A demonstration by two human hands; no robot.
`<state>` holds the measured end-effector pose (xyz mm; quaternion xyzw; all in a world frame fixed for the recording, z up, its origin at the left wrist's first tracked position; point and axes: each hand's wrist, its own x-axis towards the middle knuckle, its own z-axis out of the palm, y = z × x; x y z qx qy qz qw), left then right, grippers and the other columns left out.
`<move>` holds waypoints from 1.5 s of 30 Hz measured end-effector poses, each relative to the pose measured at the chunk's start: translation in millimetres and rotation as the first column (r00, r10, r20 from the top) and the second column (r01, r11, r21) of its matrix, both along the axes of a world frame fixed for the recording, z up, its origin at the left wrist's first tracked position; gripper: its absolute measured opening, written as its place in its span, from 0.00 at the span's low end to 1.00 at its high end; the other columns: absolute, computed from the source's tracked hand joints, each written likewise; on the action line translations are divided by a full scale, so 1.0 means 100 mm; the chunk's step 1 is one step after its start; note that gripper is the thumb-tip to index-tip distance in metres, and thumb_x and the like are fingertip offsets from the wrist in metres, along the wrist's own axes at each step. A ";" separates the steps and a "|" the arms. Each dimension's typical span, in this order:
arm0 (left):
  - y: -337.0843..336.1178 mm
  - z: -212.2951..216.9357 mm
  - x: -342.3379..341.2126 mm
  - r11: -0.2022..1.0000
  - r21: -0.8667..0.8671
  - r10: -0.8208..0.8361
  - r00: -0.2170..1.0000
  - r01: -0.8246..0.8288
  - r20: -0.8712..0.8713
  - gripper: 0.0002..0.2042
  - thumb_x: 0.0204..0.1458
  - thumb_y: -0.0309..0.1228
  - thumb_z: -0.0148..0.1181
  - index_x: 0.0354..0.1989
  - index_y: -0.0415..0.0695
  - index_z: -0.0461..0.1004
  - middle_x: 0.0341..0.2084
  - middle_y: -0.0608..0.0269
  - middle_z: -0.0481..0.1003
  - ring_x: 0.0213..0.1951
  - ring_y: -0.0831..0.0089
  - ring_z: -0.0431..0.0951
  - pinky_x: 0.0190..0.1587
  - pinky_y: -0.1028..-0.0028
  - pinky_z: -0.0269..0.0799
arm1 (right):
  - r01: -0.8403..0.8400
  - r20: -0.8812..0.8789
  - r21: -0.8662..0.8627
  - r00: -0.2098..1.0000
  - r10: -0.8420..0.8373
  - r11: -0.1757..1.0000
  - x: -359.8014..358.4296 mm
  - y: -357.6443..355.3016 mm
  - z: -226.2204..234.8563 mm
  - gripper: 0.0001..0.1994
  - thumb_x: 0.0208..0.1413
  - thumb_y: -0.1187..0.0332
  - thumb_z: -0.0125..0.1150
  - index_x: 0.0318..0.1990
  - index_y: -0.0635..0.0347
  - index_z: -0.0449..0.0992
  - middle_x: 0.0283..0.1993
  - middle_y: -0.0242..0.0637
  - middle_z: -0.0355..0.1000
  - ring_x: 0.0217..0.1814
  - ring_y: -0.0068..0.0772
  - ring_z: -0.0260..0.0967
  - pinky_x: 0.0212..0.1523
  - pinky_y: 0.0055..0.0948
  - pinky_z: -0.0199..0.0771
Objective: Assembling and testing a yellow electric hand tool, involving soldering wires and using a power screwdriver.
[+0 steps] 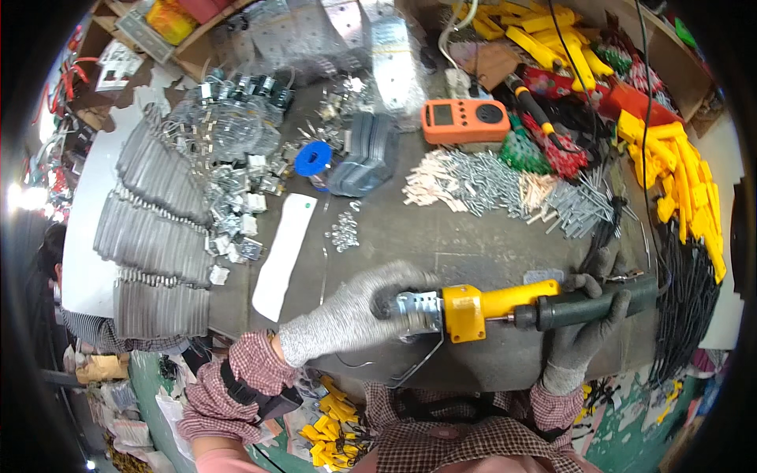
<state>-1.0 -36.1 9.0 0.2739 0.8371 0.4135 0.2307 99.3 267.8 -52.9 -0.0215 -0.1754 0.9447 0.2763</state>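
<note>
Gripping the metal bracket [416, 311] on a yellow plug [473, 307] at lower centre, your left hand [355, 311] closes around it; your right hand [579, 331] clenches the screwdriver handle [591, 306].

Gloved hands [359, 315] on probably screwdriver [587, 307]

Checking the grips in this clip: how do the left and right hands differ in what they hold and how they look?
The left hand wears a light grey glove and closes over the silver metal part; the right hand wears a darker grey glove and wraps the dark green screwdriver. The left reaches in from the left, the right from below. Both are gloved, with checked sleeves.
</note>
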 end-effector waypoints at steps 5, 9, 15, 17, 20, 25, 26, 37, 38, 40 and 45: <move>-0.41 -0.07 -0.44 0.798 -0.561 -0.267 0.704 -0.221 -0.658 0.10 0.56 0.30 0.61 0.45 0.47 0.81 0.40 0.60 0.77 0.49 0.55 0.74 0.59 0.57 0.66 | -0.045 -0.059 -0.035 0.997 0.042 0.998 -0.01 0.03 -0.09 0.26 0.69 0.58 0.57 0.70 0.52 0.61 0.58 0.46 0.71 0.45 0.31 0.72 0.61 0.41 0.74; -0.52 -0.20 -0.45 0.772 -0.623 -0.349 0.736 -0.125 -0.580 0.09 0.55 0.30 0.60 0.44 0.48 0.80 0.42 0.60 0.75 0.51 0.57 0.73 0.59 0.56 0.65 | -0.037 -0.040 -0.071 0.999 0.035 0.997 -0.02 0.03 -0.09 0.26 0.69 0.58 0.57 0.69 0.55 0.62 0.55 0.45 0.71 0.45 0.32 0.74 0.61 0.41 0.74; -0.52 -0.18 -0.63 0.730 -0.666 -0.433 0.650 -0.154 -0.624 0.08 0.56 0.31 0.60 0.42 0.45 0.76 0.45 0.57 0.73 0.52 0.57 0.71 0.57 0.55 0.65 | -0.082 -0.065 -0.060 0.995 0.078 0.995 -0.06 0.03 -0.11 0.25 0.68 0.59 0.59 0.68 0.57 0.63 0.55 0.42 0.71 0.47 0.31 0.72 0.60 0.40 0.73; -0.27 -0.04 -0.42 0.797 -0.586 -0.330 0.704 -0.149 -0.629 0.10 0.54 0.31 0.61 0.43 0.45 0.74 0.45 0.57 0.73 0.52 0.56 0.71 0.57 0.55 0.64 | -0.056 -0.036 -0.053 0.998 0.054 0.997 -0.06 0.08 -0.12 0.25 0.67 0.59 0.60 0.67 0.57 0.64 0.55 0.41 0.71 0.47 0.31 0.72 0.60 0.39 0.72; -0.04 -0.01 0.18 0.966 -0.243 -0.061 0.828 -0.093 -0.557 0.12 0.51 0.32 0.64 0.44 0.47 0.73 0.48 0.57 0.72 0.55 0.55 0.69 0.61 0.53 0.59 | -0.060 -0.023 -0.048 0.998 0.059 0.997 -0.04 0.05 -0.10 0.25 0.67 0.59 0.60 0.67 0.57 0.64 0.55 0.41 0.71 0.47 0.31 0.71 0.61 0.40 0.71; 0.15 -0.16 0.59 0.965 -0.238 -0.025 0.871 -0.106 -0.490 0.14 0.50 0.34 0.66 0.44 0.45 0.77 0.50 0.57 0.70 0.57 0.53 0.68 0.61 0.45 0.58 | -0.088 -0.040 -0.109 0.996 0.084 0.990 -0.03 0.06 -0.10 0.25 0.67 0.59 0.60 0.67 0.57 0.64 0.54 0.42 0.71 0.47 0.31 0.71 0.63 0.41 0.71; 0.16 -0.18 0.60 0.967 -0.236 -0.028 0.873 -0.101 -0.486 0.14 0.50 0.34 0.66 0.44 0.45 0.77 0.50 0.57 0.70 0.57 0.53 0.68 0.61 0.45 0.58 | -0.083 -0.036 -0.106 0.996 0.079 0.991 -0.02 0.06 -0.10 0.25 0.67 0.59 0.60 0.67 0.57 0.64 0.54 0.42 0.71 0.47 0.31 0.71 0.63 0.41 0.71; 0.06 -0.42 0.60 0.971 -0.223 -0.220 0.694 0.086 -0.686 0.18 0.41 0.30 0.68 0.44 0.44 0.81 0.46 0.55 0.75 0.51 0.54 0.72 0.56 0.48 0.67 | -0.050 0.030 -0.071 0.998 0.053 0.996 -0.03 0.03 -0.07 0.19 0.66 0.59 0.62 0.58 0.54 0.68 0.50 0.37 0.70 0.46 0.29 0.71 0.62 0.40 0.72; 0.06 -0.42 0.60 0.971 -0.221 -0.222 0.695 0.093 -0.684 0.18 0.41 0.30 0.68 0.44 0.44 0.81 0.46 0.55 0.75 0.51 0.54 0.72 0.56 0.48 0.67 | -0.045 0.034 -0.068 0.998 0.047 0.997 -0.03 0.05 -0.07 0.19 0.66 0.59 0.62 0.58 0.54 0.68 0.50 0.37 0.70 0.46 0.29 0.71 0.62 0.40 0.72; 0.05 -0.41 0.61 0.985 -0.158 -0.156 0.728 0.067 -0.668 0.18 0.41 0.29 0.69 0.43 0.43 0.81 0.44 0.56 0.75 0.50 0.54 0.73 0.55 0.49 0.68 | -0.140 -0.001 -0.150 0.990 0.142 0.979 -0.04 0.08 -0.09 0.16 0.66 0.59 0.62 0.54 0.54 0.69 0.45 0.33 0.68 0.46 0.28 0.70 0.63 0.40 0.71; 0.05 -0.29 0.51 0.981 -0.165 -0.182 0.747 0.098 -0.640 0.16 0.42 0.29 0.71 0.42 0.43 0.81 0.44 0.55 0.76 0.48 0.56 0.75 0.55 0.50 0.69 | -0.161 0.041 -0.130 0.985 0.167 0.978 -0.05 0.08 -0.05 0.14 0.66 0.59 0.62 0.52 0.54 0.69 0.43 0.32 0.66 0.47 0.27 0.70 0.65 0.39 0.68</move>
